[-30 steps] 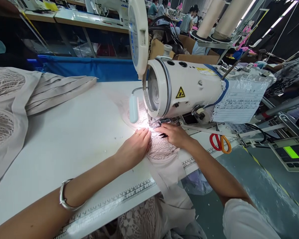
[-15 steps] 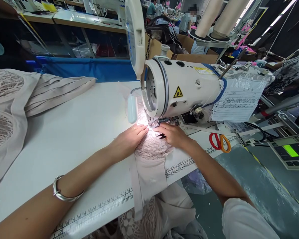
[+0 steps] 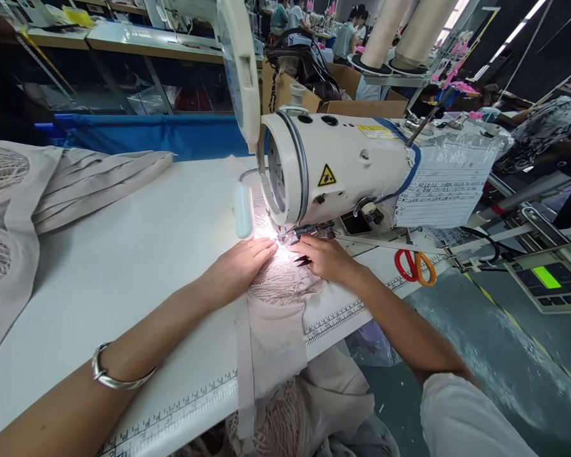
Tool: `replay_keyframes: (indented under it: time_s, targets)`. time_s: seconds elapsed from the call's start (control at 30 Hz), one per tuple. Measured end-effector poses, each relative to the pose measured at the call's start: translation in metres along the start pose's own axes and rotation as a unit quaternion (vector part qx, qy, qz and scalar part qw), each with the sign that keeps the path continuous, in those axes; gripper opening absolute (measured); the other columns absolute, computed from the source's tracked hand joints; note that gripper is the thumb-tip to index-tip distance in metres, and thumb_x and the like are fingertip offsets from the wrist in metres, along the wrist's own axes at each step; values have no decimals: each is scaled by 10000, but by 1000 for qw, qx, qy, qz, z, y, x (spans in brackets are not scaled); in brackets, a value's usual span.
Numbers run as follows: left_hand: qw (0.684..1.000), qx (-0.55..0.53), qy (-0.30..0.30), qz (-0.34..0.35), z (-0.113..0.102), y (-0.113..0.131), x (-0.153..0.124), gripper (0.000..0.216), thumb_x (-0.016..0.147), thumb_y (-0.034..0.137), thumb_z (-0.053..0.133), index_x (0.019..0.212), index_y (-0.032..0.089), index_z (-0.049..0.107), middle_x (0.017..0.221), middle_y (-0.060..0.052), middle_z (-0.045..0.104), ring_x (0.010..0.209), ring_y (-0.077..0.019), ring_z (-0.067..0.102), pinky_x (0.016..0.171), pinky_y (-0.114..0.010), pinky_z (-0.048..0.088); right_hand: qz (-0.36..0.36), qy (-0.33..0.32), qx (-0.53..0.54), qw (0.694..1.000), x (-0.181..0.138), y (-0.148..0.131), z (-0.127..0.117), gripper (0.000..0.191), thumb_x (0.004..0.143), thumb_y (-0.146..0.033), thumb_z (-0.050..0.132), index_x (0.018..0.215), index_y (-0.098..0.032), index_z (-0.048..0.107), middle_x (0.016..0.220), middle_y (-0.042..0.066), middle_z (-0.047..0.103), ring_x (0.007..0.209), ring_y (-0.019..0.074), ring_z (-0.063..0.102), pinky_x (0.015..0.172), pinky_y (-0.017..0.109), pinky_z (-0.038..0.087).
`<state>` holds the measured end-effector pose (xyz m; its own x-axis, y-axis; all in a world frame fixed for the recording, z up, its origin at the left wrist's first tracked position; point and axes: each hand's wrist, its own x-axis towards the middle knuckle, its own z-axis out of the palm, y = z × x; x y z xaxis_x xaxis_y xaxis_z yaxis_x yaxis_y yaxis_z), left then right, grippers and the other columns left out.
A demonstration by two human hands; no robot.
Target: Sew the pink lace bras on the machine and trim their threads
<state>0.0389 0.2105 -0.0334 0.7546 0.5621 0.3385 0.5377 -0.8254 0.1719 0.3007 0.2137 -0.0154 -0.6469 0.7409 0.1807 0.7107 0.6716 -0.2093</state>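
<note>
Under the lit needle area of a white sewing machine (image 3: 342,158) lies a pale pink lace garment piece (image 3: 276,324). Its lower part hangs over the table's front edge. My left hand (image 3: 240,266) rests flat on the fabric's left side, fingers stretched toward the presser foot (image 3: 290,237). On the other side, my right hand (image 3: 326,257) touches the lace close to the foot with its fingertips. Black pointed tips of thread snips (image 3: 303,260) stick out from under its curled fingers; the rest of them is hidden. Glare hides the exact stitching spot.
More pale lace pieces (image 3: 19,197) lie at the table's left. Red-and-orange-handled scissors (image 3: 415,266) rest at the right, near a control panel (image 3: 549,279). A measuring tape (image 3: 190,409) runs along the front edge. Cardboard boxes (image 3: 366,109) and thread cones (image 3: 385,32) stand behind.
The camera view has shifted a little, so most things sit farther left. Both hands remain on the fabric beside the presser foot, with little visible movement relative to the machine.
</note>
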Motion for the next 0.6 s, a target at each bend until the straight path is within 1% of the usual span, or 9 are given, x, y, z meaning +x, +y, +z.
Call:
replay_keyframes:
  time_s: [0.07, 0.13, 0.17, 0.27, 0.33, 0.43, 0.47, 0.53, 0.6]
  targets:
    - [999, 40, -4, -7, -4, 9, 5, 419, 991, 100, 324, 1333, 80, 566, 1363, -177, 622, 1284, -317, 559, 1037, -511, 500, 12, -6, 10, 1000, 1, -1, -1, 477, 791, 5, 482, 1172, -193, 689, 1095, 52, 694, 908, 175, 631, 671, 246, 423]
    - [997, 78, -5, -26, -7, 23, 11, 397, 949, 49, 339, 1228, 74, 622, 1258, -192, 658, 1220, -334, 584, 986, -513, 511, 20, -12, 24, 999, 1, -2, -1, 439, 812, -10, 502, 1159, -197, 694, 1107, 49, 691, 947, 176, 630, 690, 238, 428]
    - [996, 85, -4, -38, -8, 33, 13, 396, 927, 20, 336, 1184, 74, 633, 1202, -193, 666, 1168, -327, 604, 949, -493, 524, 23, -15, 31, 999, 2, -2, 0, 421, 824, -18, 512, 1156, -201, 694, 1113, 48, 690, 958, 175, 629, 699, 234, 430]
    - [997, 38, 11, -68, -3, 59, 17, 353, 921, 11, 352, 1155, 84, 606, 1088, -162, 655, 989, -268, 631, 818, -401, 556, 44, -11, 51, 998, 4, -2, 1, 333, 868, -58, 542, 1119, -210, 699, 1117, 45, 691, 944, 168, 632, 734, 230, 431]
    - [997, 8, 14, -79, 3, 70, 17, 302, 945, 54, 384, 1166, 102, 584, 1069, -146, 636, 945, -260, 610, 788, -400, 555, 73, 1, 56, 996, 5, -4, 3, 240, 902, -107, 560, 1065, -212, 701, 1089, 42, 701, 932, 171, 635, 758, 239, 427]
    - [997, -5, 10, -76, 9, 74, 16, 233, 954, 90, 413, 1099, 127, 591, 1078, -153, 612, 979, -287, 586, 826, -466, 549, 128, 7, 44, 991, 9, -10, 4, 116, 919, -228, 616, 1007, -207, 689, 1027, 44, 712, 887, 189, 637, 741, 260, 415]
    - [997, -13, 11, -72, 11, 73, 16, 215, 952, 91, 417, 1073, 130, 590, 1101, -161, 606, 1017, -297, 584, 845, -482, 547, 145, 2, 34, 989, 10, -13, 4, 122, 914, -276, 641, 1002, -203, 684, 1008, 49, 712, 863, 195, 635, 724, 266, 408]
    - [998, -33, 16, -58, 12, 69, 15, 180, 952, 97, 426, 1034, 136, 581, 1173, -178, 592, 1132, -324, 564, 908, -518, 535, 173, -12, 17, 985, 13, -15, 3, 199, 902, -362, 680, 997, -188, 674, 957, 61, 709, 817, 200, 626, 688, 270, 390]
    - [998, -44, 18, -49, 14, 66, 13, 173, 957, 101, 423, 1041, 142, 568, 1265, -189, 566, 1257, -353, 508, 983, -567, 501, 187, -22, 13, 982, 13, -15, 3, 238, 907, -386, 690, 1014, -176, 664, 896, 57, 703, 773, 188, 612, 669, 264, 375]
